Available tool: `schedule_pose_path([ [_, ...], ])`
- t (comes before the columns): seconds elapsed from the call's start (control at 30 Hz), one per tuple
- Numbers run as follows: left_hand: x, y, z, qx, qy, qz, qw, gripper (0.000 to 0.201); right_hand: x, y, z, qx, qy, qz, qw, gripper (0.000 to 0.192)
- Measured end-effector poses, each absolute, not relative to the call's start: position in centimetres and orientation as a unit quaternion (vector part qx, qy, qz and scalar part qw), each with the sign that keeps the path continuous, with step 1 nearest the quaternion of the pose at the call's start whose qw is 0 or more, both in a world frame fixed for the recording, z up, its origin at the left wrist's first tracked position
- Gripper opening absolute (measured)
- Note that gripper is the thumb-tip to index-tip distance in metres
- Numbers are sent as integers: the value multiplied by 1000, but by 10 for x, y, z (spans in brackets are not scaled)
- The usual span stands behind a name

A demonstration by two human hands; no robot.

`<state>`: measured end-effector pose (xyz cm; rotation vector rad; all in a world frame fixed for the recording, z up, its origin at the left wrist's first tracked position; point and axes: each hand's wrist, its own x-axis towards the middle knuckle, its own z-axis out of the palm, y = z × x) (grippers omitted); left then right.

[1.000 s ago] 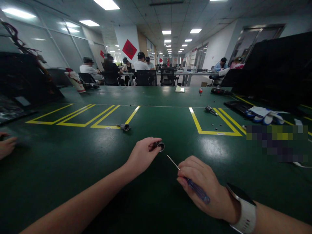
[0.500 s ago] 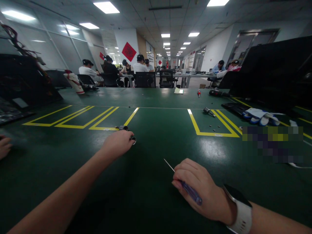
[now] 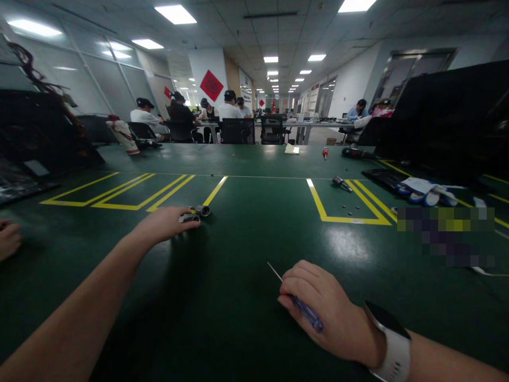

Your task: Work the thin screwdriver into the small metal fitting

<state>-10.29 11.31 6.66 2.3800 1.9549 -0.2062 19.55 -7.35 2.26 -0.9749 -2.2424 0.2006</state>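
Observation:
My left hand (image 3: 161,225) reaches over the green table with its thumb and fingers around a small dark metal ring (image 3: 191,218). Just beyond the fingertips lies a short metal cylinder part (image 3: 203,210), near the corner of a yellow-taped outline. My right hand (image 3: 324,302) is closed on a screwdriver with a clear purple handle (image 3: 308,314), its thin shaft pointing up and left. A pale-strapped watch is on the right wrist. The fingers partly hide the ring, so I cannot tell whether it touches the table.
Inside the right-hand taped outline (image 3: 323,204) are a metal part (image 3: 341,183) and several tiny pieces. Gloves (image 3: 427,190) lie farther right, near a black power tool (image 3: 356,153) and a red-handled tool (image 3: 325,153). Another person's hand (image 3: 8,237) shows at the left edge.
My left hand has moved left with the ring, uncovering more of the metal cylinder part. The right hand has shifted only slightly left, still around the screwdriver.

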Motion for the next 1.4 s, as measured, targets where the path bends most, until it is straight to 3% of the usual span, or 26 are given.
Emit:
schedule_pose_path([
  [0.17, -113, 116, 60, 784, 613, -67, 66, 66, 194, -72, 23, -414, -861, 111, 272, 15],
  [0.33, -118, 120, 57, 796, 599, -58, 65, 51, 193, -68, 19, -441, -860, 138, 218, 20],
  [0.43, -106, 113, 62, 806, 584, -63, 75, 41, 193, -66, 18, -442, -853, 160, 226, 20],
  [0.57, -63, 85, 64, 849, 508, 23, 142, 33, 197, -60, 14, -467, -804, 216, 299, 16],
  [0.7, -7, 56, 48, 877, 421, 126, 195, 27, 206, -53, 12, -535, -678, 267, 426, 11],
  [0.83, 35, 52, 26, 880, 383, 177, 218, 26, 216, -49, 8, -552, -556, 258, 565, 18],
  [0.93, 55, 62, 14, 868, 392, 211, 220, 31, 219, -49, 5, -525, -528, 256, 617, 16],
  [1.2, 67, 81, 1, 877, 334, 274, 209, 12, 215, -57, 11, -498, -625, 258, 543, 11],
  [1.4, 65, 83, -2, 890, 285, 277, 225, 9, 213, -55, 14, -517, -668, 249, 474, 11],
])
